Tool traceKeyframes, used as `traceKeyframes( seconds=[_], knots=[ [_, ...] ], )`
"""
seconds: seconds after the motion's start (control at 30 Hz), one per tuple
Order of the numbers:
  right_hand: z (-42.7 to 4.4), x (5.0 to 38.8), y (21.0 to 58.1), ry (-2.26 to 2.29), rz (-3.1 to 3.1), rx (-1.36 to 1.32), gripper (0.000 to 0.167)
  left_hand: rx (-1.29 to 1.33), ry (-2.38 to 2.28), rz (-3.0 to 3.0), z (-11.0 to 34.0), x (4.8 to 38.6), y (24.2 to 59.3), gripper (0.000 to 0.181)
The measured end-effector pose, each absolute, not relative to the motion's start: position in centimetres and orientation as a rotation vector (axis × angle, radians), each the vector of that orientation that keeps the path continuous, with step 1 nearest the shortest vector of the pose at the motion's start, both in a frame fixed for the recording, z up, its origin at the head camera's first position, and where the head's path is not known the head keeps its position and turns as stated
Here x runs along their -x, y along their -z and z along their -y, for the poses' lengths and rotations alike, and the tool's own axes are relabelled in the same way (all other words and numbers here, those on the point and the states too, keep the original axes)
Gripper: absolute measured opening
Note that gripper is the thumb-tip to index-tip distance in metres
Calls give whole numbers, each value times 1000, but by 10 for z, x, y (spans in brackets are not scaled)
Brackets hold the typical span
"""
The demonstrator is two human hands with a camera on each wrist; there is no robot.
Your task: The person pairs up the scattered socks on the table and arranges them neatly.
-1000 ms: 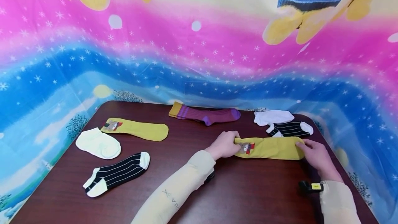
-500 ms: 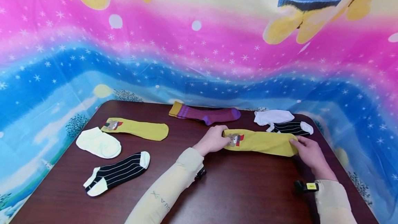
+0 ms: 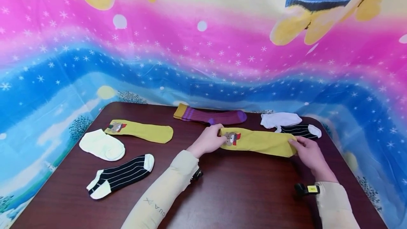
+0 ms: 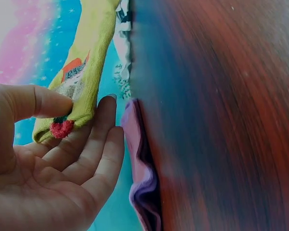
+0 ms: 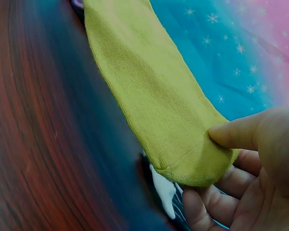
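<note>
A yellow sock (image 3: 259, 142) with a bear picture near its cuff is stretched between both hands above the table. My left hand (image 3: 209, 140) pinches the cuff end, thumb on top and fingers beneath, as the left wrist view shows on the sock (image 4: 94, 53). At the toe end, my right hand (image 3: 311, 154) pinches the sock (image 5: 149, 91) between thumb and fingers. A matching yellow sock (image 3: 143, 131) lies flat at the back left of the table.
On the table (image 3: 241, 193) lie a white sock (image 3: 101, 145) and a black striped sock (image 3: 124, 175) at left. A purple sock (image 3: 213, 115) lies at the back. Another white sock (image 3: 281, 119) and striped sock (image 3: 297, 130) lie back right. A patterned cloth (image 3: 203, 59) hangs behind.
Both hands have carried the yellow sock to the left and slightly away from the body, raising it. The grip at each end stays the same; the other socks have not moved.
</note>
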State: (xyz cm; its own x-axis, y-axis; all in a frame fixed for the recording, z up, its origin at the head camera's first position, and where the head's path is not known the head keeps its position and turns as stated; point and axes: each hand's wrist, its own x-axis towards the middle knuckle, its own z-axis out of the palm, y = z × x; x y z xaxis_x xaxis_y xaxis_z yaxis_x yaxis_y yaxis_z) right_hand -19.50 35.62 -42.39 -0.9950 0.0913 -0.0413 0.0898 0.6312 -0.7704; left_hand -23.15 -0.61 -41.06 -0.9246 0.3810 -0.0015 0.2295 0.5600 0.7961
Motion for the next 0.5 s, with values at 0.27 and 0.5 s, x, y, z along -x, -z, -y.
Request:
traceKeyframes(
  seconds=[0.27,0.5],
  knots=[
    [-342,201,425,-1397,2829,118,54,-482,-1293,-2644,24,230,411,44],
    [-326,203,426,-1423,2827,63,48,-443,-1338,-2646,39,229,416,18]
  ],
)
